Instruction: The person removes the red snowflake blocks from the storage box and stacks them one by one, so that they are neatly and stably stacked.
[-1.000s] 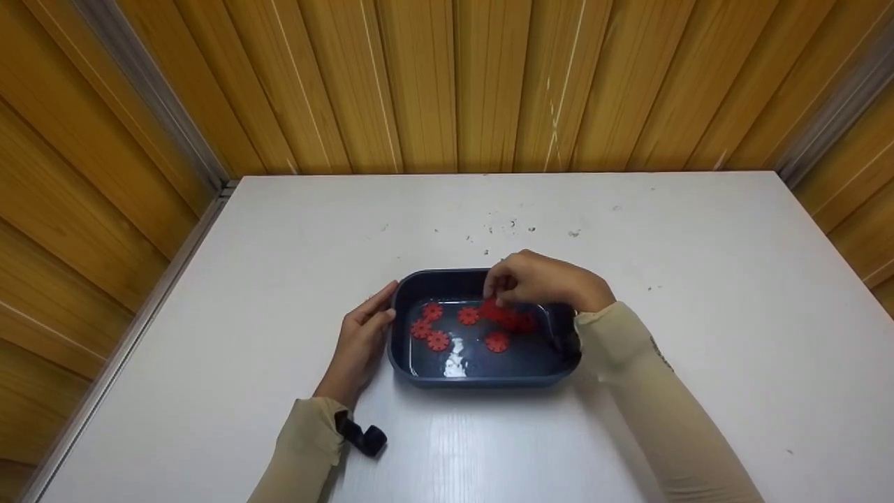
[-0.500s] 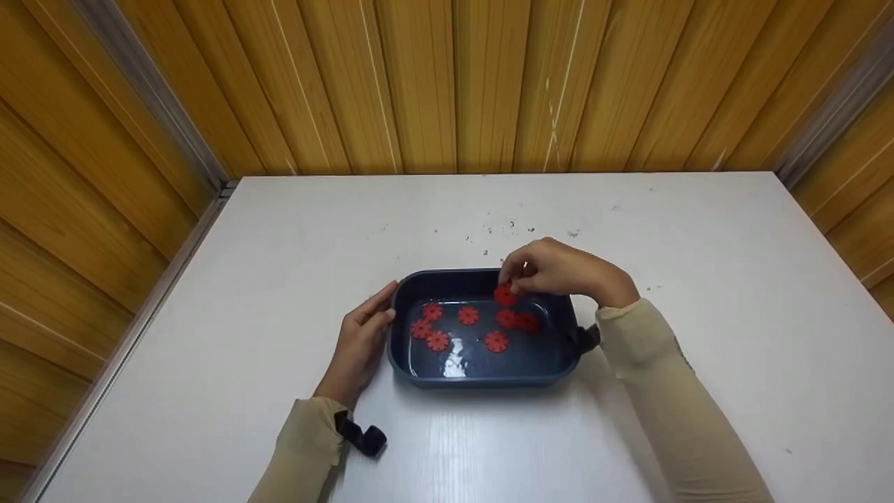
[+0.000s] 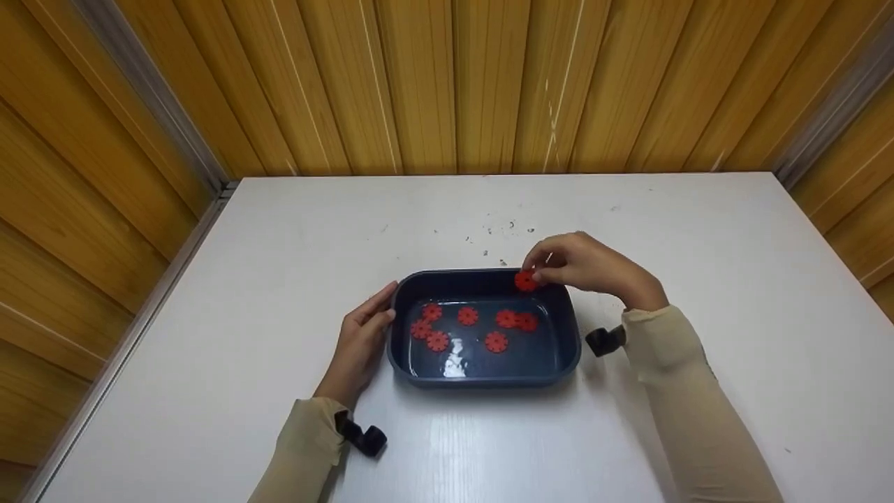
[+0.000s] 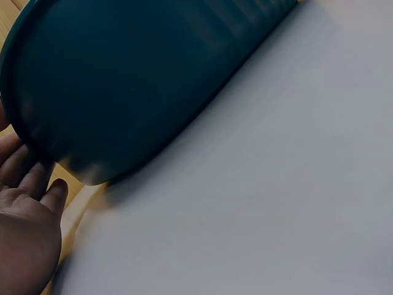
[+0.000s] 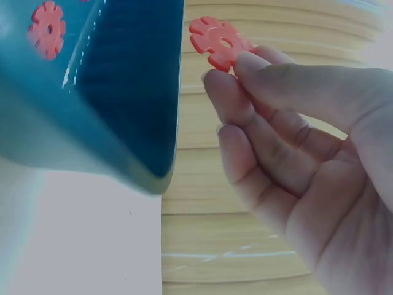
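A dark blue tray [image 3: 412, 363] sits mid-table with several red gear-shaped discs [image 3: 468, 316] lying in it. My right hand [image 3: 587, 265] pinches one red disc [image 3: 525, 281] [image 5: 218, 42] between thumb and fingertips, above the tray's far right rim. My left hand [image 3: 363, 335] rests with straight fingers against the tray's left wall [image 4: 92, 92], fingers [image 4: 31, 178] touching its outer side. The right wrist view shows the tray's wall [image 5: 129, 92] from outside and one disc [image 5: 48, 27] within.
The white table [image 3: 279, 244] has dark specks [image 3: 510, 227] beyond the tray. Wooden panel walls [image 3: 447, 84] close in the back and both sides. A black wrist strap [image 3: 604, 340] hangs by my right sleeve, another [image 3: 367, 439] by my left.
My right hand lifted a red disc out of the tray and moved up and right to the far rim. The left hand stayed still.
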Tool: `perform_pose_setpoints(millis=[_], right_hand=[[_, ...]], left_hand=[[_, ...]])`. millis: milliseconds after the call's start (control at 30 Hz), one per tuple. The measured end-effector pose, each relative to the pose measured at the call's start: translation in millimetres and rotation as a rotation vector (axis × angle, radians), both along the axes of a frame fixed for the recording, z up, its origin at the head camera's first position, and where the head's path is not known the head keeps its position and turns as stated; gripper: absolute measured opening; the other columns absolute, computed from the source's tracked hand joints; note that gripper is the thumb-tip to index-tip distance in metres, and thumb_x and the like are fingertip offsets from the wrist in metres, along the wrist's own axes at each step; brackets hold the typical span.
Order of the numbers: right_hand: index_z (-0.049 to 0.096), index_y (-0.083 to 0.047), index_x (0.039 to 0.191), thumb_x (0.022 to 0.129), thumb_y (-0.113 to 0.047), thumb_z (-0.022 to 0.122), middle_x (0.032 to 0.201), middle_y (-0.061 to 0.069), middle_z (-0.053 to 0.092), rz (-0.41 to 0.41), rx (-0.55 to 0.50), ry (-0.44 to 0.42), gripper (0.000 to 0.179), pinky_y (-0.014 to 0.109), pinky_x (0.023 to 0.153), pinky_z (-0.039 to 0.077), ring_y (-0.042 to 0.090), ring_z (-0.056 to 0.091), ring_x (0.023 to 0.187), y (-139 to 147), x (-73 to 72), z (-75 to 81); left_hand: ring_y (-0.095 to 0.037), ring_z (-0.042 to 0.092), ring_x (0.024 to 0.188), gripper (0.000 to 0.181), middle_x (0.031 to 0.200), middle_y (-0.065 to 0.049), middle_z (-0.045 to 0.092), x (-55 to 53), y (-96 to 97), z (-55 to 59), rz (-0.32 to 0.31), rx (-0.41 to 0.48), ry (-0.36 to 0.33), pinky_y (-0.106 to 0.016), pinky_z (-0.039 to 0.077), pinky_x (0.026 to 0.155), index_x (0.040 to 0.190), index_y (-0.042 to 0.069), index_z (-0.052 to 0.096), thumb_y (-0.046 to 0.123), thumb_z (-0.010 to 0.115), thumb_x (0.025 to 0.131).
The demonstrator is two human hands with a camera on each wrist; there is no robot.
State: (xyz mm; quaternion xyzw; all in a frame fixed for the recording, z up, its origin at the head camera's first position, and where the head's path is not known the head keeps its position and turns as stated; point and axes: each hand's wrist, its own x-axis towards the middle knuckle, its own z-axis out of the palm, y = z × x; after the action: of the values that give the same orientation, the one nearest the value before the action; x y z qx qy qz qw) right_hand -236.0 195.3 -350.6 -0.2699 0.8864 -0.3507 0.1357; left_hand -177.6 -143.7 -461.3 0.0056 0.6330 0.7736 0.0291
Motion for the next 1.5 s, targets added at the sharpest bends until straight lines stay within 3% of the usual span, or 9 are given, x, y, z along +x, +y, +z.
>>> perform_pose_setpoints(millis=[233,467,1133,1333,1500], right_hand=[[0.071,-0.008,0.104,0.089,-0.008,0.066,0.097,0.009,0.071,-0.067,-0.047,0.009,0.016,0.022,0.075,0.052,0.019,0.068,0.085,13.0,1.7,-4.3],[0.070,-0.006,0.105,0.088,-0.009,0.067,0.096,0.011,0.070,-0.079,-0.060,0.037,0.017,0.018,0.071,0.050,0.018,0.067,0.084,21.2,1.3,-9.2],[0.071,-0.008,0.104,0.088,-0.011,0.068,0.095,0.009,0.068,-0.148,-0.055,0.026,0.017,0.021,0.072,0.051,0.014,0.068,0.083,42.3,-7.8,-22.3],[0.070,-0.009,0.105,0.089,-0.013,0.067,0.096,0.009,0.068,-0.167,-0.065,0.024,0.017,0.022,0.074,0.051,0.023,0.068,0.088,50.4,-9.2,-24.4],[0.070,-0.009,0.107,0.089,-0.018,0.068,0.098,0.010,0.069,-0.186,-0.067,0.021,0.020,0.021,0.077,0.050,0.021,0.069,0.092,57.1,-9.5,-26.7]], left_hand=[[-0.018,0.033,0.143,0.050,0.150,-0.010,0.042,-0.8,-0.2,0.2,-0.014,0.014,0.004,-0.024,0.032,0.114,0.141,0.003,0.047,0.002,0.051,0.091],[-0.019,0.032,0.144,0.051,0.151,-0.012,0.040,-1.7,-0.8,-0.7,-0.014,0.017,0.007,-0.025,0.031,0.115,0.141,0.001,0.045,0.001,0.050,0.091],[-0.016,0.035,0.142,0.049,0.148,-0.007,0.045,-1.7,-1.3,-2.0,0.005,0.002,0.001,-0.023,0.032,0.114,0.139,0.005,0.050,0.003,0.052,0.091],[-0.014,0.036,0.141,0.048,0.148,-0.005,0.046,-0.4,-1.1,-0.4,0.005,0.006,-0.004,-0.021,0.032,0.113,0.139,0.006,0.050,0.003,0.051,0.091],[-0.014,0.035,0.142,0.049,0.148,-0.005,0.046,-0.5,-1.4,0.1,0.002,0.003,-0.004,-0.023,0.030,0.115,0.140,0.006,0.049,0.004,0.052,0.091]])
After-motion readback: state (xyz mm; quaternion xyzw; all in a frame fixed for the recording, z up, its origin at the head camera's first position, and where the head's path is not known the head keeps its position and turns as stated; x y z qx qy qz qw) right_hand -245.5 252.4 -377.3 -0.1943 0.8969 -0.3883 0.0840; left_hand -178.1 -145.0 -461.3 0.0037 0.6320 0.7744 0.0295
